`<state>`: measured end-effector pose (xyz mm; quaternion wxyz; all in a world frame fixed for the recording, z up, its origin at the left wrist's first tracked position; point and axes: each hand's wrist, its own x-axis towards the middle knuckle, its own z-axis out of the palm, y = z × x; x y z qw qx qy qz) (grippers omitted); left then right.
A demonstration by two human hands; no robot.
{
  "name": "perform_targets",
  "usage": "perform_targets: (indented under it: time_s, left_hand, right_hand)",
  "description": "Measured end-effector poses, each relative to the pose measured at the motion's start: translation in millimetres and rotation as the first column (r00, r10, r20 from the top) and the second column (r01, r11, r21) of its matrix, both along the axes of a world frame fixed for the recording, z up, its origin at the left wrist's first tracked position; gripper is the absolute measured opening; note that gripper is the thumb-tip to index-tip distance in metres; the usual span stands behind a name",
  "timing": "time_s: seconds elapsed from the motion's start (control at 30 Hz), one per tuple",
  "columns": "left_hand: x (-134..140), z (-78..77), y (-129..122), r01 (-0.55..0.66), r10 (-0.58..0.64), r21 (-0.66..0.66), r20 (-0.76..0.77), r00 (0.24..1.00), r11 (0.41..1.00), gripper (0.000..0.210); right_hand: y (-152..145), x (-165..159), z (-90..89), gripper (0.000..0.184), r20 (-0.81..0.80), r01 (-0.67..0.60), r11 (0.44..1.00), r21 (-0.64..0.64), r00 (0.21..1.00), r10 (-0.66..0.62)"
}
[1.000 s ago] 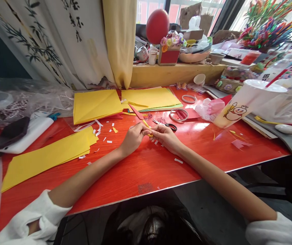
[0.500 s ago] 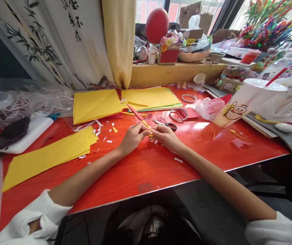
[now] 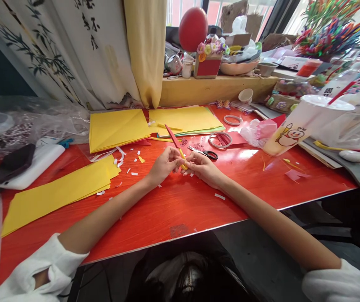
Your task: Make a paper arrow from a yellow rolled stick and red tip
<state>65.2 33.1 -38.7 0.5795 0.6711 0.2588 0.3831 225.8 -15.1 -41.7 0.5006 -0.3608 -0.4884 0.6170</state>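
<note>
Between both hands is a narrow folded paper strip (image 3: 171,135), red along its far part and yellow at the near end, slanting up and away to the left. My left hand (image 3: 163,167) pinches it from the left side, fingers curled around the yellow part. From the right, my right hand (image 3: 204,167) closes thumb and fingers on the strip's yellow lower end. Just beyond the right hand lie black-handled scissors (image 3: 210,154) on the red table (image 3: 155,218). Small white paper scraps (image 3: 134,173) are scattered left of the hands.
Yellow paper stacks (image 3: 118,129) lie at the back, and more cut yellow sheets (image 3: 60,193) at left. Two rolls of tape (image 3: 220,140) rest behind the scissors. A tall drink cup (image 3: 288,130) with a red straw stands right. A phone (image 3: 16,161) lies far left.
The strip has turned to a steeper slant, and more of its yellow part shows between the fingers. My left hand's fingers have shifted slightly on it. The right hand has hardly moved.
</note>
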Motion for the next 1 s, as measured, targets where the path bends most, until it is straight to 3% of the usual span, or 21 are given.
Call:
perform_targets:
  time_s: [0.07, 0.2, 0.57, 0.67, 0.87, 1.0]
  left_hand:
    - [0, 0.0, 2, 0.041, -0.041, -0.011, -0.011, 0.999, 0.999, 0.036]
    - [-2, -2.5, 3, 0.09, -0.081, 0.085, -0.105, 0.991, 0.992, 0.029]
    - [-1, 3.6, -4, -0.078, 0.129, 0.219, -0.232, 0.964, 0.973, 0.037]
    - [0, 4.9, -4, -0.081, 0.123, 0.185, -0.224, 0.967, 0.979, 0.038]
    - [0, 3.1, 2, 0.106, -0.106, 0.003, -0.04, 0.994, 0.994, 0.031]
    - [0, 1.0, 3, 0.038, -0.039, -0.021, -0.04, 0.998, 0.999, 0.029]
  right_hand:
    - [0, 1, -1.9, 0.027, 0.045, -0.022, 0.999, 0.037, 0.999, 0.021]
    - [0, 2, -6.2, 0.024, 0.119, -0.06, 0.99, 0.127, 0.992, 0.045]
    - [-2, -3, -3.9, 0.025, 0.198, -0.023, 0.987, 0.162, 0.98, -0.009]
    - [-1, -3, -3.1, 0.025, 0.166, -0.007, 0.993, 0.122, 0.986, -0.014]
    - [6, 7, -1.9, 0.022, -0.073, -0.069, 0.991, -0.118, 0.995, 0.06]
    - [6, 5, -0.7, 0.024, -0.065, -0.089, 0.987, -0.137, 0.995, 0.081]
